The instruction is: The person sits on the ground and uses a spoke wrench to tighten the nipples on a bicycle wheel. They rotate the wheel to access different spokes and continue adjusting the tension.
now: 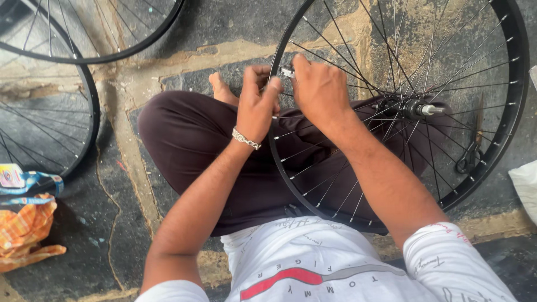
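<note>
Black rim between curled hands

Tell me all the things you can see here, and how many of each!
bicycle wheel: one, black rim with silver spokes, resting on the person's lap, right side
hub: one, silver and black, middle of that wheel
small metal tool: one, silver, at the rim between both hands
other wheels: two, black rims, partly shown, top left on the floor
scissors: one pair, dark, on the floor behind the spokes, right
orange cloth: one, checked, lower left
stone floor: dark slabs with pale joints
bracelet: one, silver, on the left wrist
bare foot: one, top centre
left hand: at the rim
right hand: on the tool
</note>
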